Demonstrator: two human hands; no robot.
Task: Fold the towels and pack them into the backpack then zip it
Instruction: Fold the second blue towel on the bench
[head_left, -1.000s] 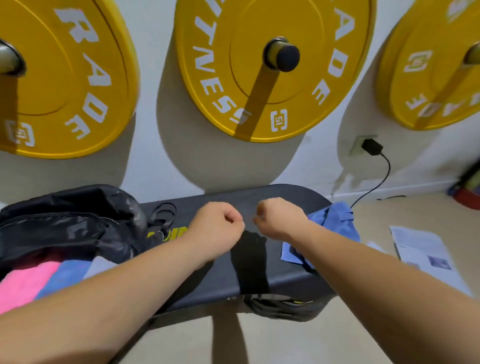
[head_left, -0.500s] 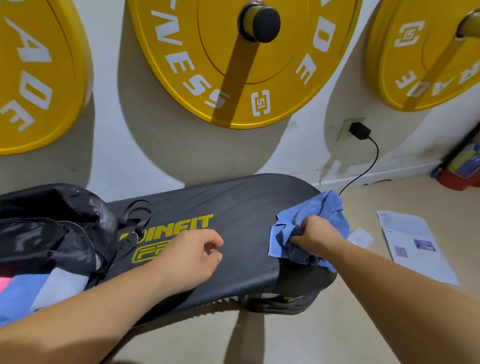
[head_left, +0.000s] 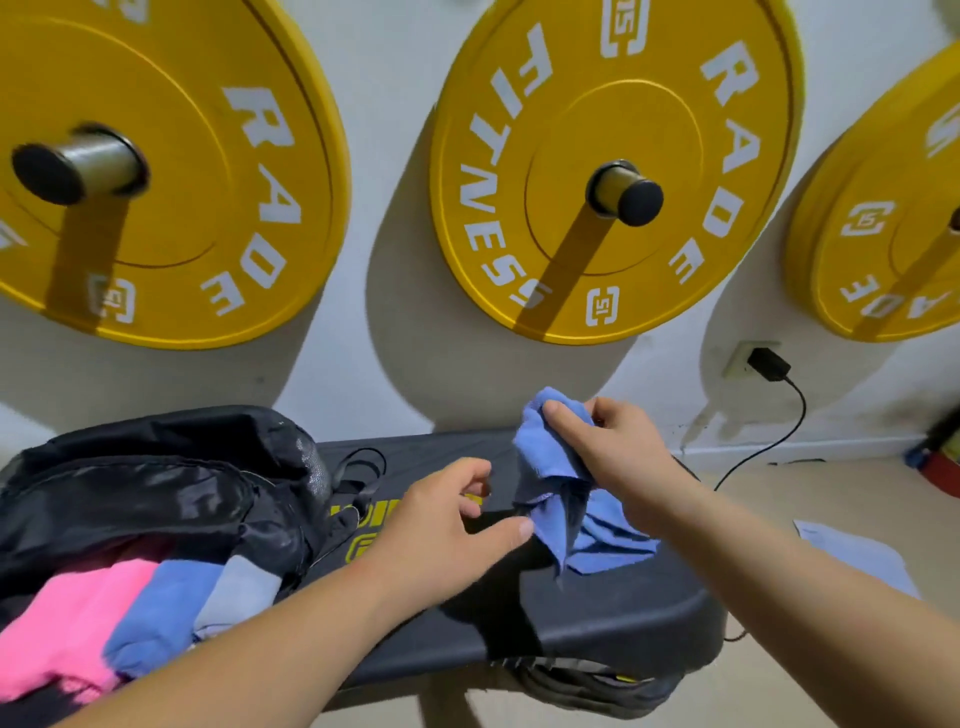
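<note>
A crumpled blue towel (head_left: 550, 499) hangs above the black bench (head_left: 597, 613), its lower end trailing on the pad. My right hand (head_left: 618, 457) grips its upper part. My left hand (head_left: 452, 525) reaches toward the hanging edge, thumb touching the cloth, fingers loosely spread. The black backpack (head_left: 156, 483) lies open at the left end of the bench. Inside it sit a pink towel (head_left: 67, 629), a blue towel (head_left: 161, 608) and a light blue-grey towel (head_left: 239, 592).
Three yellow weight plates (head_left: 613, 171) hang on pegs on the white wall behind the bench. A black charger (head_left: 769, 364) sits in a wall socket with its cable running down. Papers (head_left: 857, 556) lie on the floor at right.
My right hand has picked the blue towel up off the bench's right end and brought it toward the middle. My left hand opened and moved right to meet it.
</note>
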